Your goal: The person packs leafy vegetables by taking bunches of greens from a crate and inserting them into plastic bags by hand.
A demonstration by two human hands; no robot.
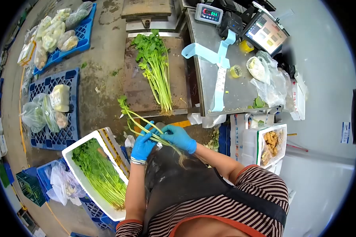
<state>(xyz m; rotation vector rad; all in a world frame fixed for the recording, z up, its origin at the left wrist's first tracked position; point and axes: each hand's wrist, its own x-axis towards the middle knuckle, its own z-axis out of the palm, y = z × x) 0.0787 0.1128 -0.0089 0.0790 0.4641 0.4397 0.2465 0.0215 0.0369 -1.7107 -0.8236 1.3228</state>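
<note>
Both of my hands wear blue gloves and meet in front of my dark apron around a thin celery plant (pixel 136 117), its leaves toward the upper left and its roots toward the lower right. My left hand (pixel 143 145) is closed on the stalks. Close beside it, my right hand (pixel 179 137) grips the same stalks nearer the roots. Beyond my hands, a bunch of celery (pixel 154 71) lies on a brown board (pixel 132 93), leaves away from me. At my left, a white foam box (pixel 73 165) holds more leafy celery (pixel 99 170).
A metal table (pixel 205 79) at the right bears a scale (pixel 209 14), a screen (pixel 266 33), blue label strips (pixel 221 59) and plastic bags (pixel 269 85). Blue pallets (pixel 73 104) with bagged vegetables stand at left. A ginger box (pixel 271 146) is at lower right.
</note>
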